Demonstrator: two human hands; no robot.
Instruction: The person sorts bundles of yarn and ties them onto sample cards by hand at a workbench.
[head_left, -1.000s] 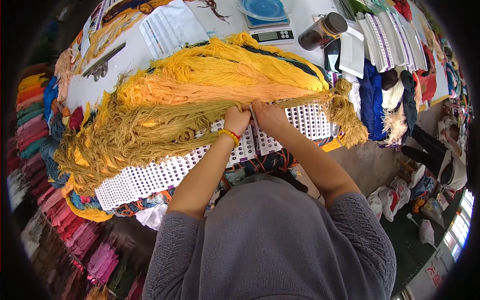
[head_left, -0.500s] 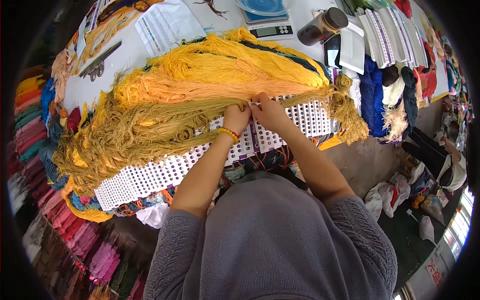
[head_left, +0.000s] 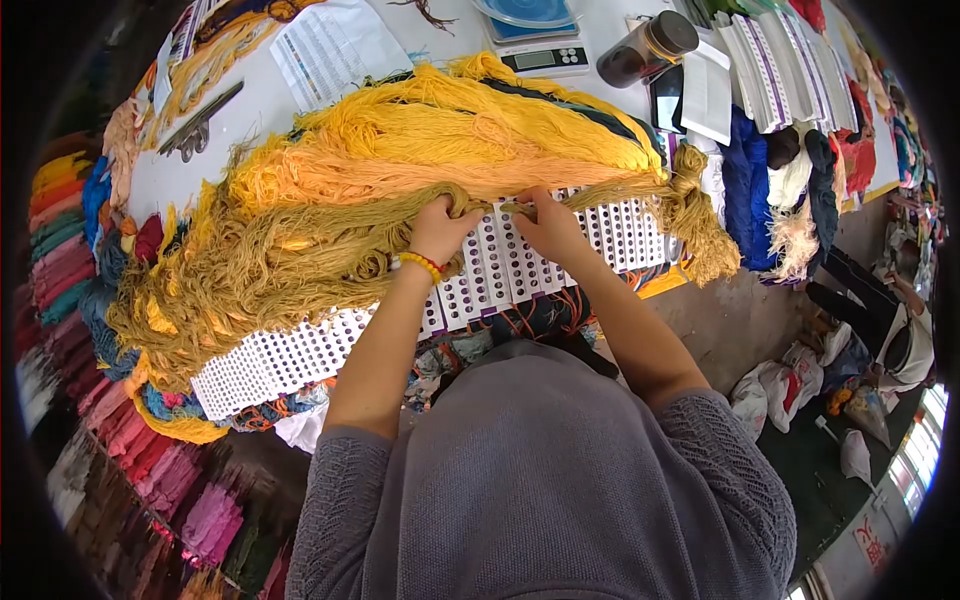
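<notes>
Yarn point(head_left: 480, 140) drapes a white table point(head_left: 255, 118) beside grey floor point(head_left: 745, 320).

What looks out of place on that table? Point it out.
Nothing looks spilled or broken. Only the olive yarn seems untidy: towards the left, its tangled strands sprawl unevenly over the white cards.

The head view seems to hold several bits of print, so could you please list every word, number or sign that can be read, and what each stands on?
"火", in red, on the sign; the other character is too blurred.
Printed sheet: too small to read.
Scale: display too small to read.
Punched cards: any print too small.
</notes>
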